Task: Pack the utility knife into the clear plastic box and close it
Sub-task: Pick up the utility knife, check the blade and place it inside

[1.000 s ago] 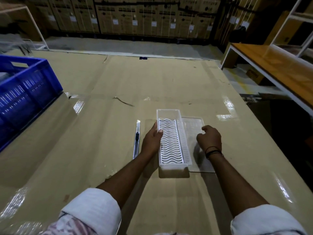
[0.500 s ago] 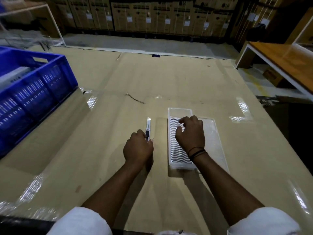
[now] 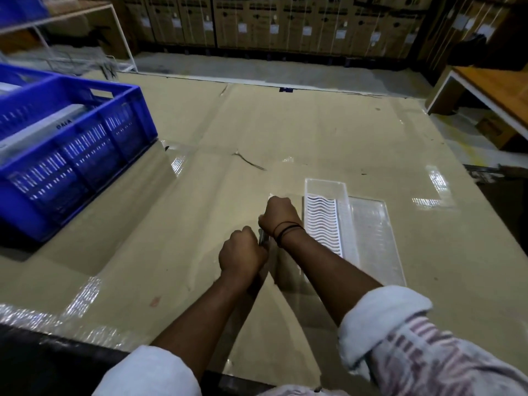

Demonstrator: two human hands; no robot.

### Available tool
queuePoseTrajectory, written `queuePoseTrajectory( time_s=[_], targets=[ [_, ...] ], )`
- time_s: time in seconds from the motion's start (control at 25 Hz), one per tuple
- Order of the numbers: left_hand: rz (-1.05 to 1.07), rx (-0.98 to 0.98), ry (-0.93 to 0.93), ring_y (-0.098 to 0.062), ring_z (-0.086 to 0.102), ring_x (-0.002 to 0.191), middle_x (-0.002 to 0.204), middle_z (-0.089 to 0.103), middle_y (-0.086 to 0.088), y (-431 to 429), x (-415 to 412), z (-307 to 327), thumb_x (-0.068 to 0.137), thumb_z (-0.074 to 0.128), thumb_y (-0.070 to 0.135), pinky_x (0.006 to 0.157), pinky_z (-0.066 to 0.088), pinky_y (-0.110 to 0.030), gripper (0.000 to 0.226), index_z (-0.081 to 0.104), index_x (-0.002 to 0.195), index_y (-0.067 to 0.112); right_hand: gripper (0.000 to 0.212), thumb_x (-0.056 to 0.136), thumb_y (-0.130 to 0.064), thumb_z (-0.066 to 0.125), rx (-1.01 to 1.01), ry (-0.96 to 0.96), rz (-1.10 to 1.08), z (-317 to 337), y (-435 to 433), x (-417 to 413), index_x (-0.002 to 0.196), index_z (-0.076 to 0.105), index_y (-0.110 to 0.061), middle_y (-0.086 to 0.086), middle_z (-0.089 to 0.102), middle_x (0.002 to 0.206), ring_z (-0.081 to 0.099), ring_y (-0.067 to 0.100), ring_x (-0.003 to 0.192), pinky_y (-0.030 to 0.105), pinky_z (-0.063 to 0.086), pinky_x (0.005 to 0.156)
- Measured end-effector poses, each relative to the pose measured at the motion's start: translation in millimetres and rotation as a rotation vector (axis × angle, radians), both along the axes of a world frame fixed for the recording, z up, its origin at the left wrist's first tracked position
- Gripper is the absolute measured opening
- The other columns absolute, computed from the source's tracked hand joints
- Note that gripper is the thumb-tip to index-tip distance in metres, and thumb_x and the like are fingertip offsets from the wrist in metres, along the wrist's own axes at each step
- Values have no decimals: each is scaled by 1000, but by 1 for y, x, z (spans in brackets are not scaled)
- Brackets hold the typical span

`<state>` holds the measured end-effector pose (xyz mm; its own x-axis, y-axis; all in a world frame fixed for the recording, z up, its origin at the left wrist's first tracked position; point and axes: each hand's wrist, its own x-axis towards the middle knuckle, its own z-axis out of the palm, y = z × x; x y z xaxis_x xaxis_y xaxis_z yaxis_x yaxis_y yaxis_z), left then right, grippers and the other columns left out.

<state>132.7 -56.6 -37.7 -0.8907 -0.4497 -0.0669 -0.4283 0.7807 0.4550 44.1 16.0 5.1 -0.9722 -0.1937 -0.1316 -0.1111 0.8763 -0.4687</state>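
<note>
Utility knife [image 3: 263,239] mostly hidden, only a sliver betw. the two fists, just left of clear plastic box [image 3: 325,221] w/ lid [image 3: 374,238] open flat beside it (wavy white insert inside). Left hand [image 3: 242,252] and right hand [image 3: 280,215] both curled around knife. Blue crate [image 3: 71,155] far left on cardboard-covered table [image 3: 257,132].

Bench [image 3: 257,132] covered in matt brown cardboard with glossy clear tape strips; clear plastic box [image 3: 325,192] glossy, holding a white ribbed plastic insert [image 3: 323,224]; blue plastic crate [image 3: 85,155] with slotted walls; soft white cloth sleeves [image 3: 380,318]
</note>
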Motion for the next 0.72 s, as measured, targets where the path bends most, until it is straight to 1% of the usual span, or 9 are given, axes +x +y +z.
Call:
queuePoseTrajectory(
  time_s=[0.04,0.12,0.16,0.2,0.36,0.44,0.52,0.6,0.72],
  targets=[
    [-10,6,-2,-35,69,89,97,68,-9,0,0,0,85,64,41,63,48,-33,29,65,97,15,43,82,-14,62,17,-29,-4,-7,-4,-2,123,58,-2,22,63,116,67,37,101,32,52,77],
    [-33,28,1,-35,68,86,96,68,-10,0,-1,-1,84,64,33,62,47,-33,22,65,96,14,72,83,-15,62,27,-81,-22,-19,-8,-3,149,34,-3,19,62,121,65,33,107,31,52,81],
    [-43,34,3,-34,68,85,95,68,-9,2,-2,-2,84,65,30,62,49,-33,21,64,96,13,80,83,-15,61,19,-94,-34,-24,-8,-4,154,24,-5,17,62,121,65,32,108,31,51,82],
    [-48,33,4,-34,68,84,95,68,-10,3,-2,-3,84,65,28,61,50,-34,20,64,96,12,82,84,-15,61,9,-95,-51,-27,-8,-4,155,21,-8,16,63,120,65,31,108,32,52,82],
    [-22,46,-4,-36,69,85,94,68,-12,2,-4,-8,82,65,27,60,46,-32,23,66,96,9,60,84,-13,59,-49,-57,-141,-34,-8,-9,142,46,-5,15,65,116,66,32,102,32,53,78],
    [-13,63,-22,-33,68,79,90,69,-10,1,-5,-9,80,68,29,58,45,-31,24,68,94,10,58,82,-14,60,-65,-63,-164,-34,-8,-8,139,50,-7,14,66,114,67,31,100,31,51,73],
    [2,90,-16,-26,62,67,81,67,-6,1,-6,-8,78,69,30,51,41,-27,23,69,91,11,58,80,-19,64,-81,-53,-166,-34,-6,-7,136,53,-10,13,68,110,68,31,97,30,48,69],
    [12,116,-1,-22,59,62,75,64,-1,3,-6,-7,77,70,30,46,37,-24,21,69,89,13,56,79,-22,66,-91,-32,-164,-35,-5,-7,132,56,-10,13,69,106,68,32,93,29,48,66],
    [20,144,17,-25,64,67,79,67,-3,4,-4,-4,76,69,28,50,43,-27,18,68,88,15,34,79,-22,64,-122,-34,-185,-34,-5,-6,109,65,-6,15,70,102,69,33,89,32,53,67]
  ],
)
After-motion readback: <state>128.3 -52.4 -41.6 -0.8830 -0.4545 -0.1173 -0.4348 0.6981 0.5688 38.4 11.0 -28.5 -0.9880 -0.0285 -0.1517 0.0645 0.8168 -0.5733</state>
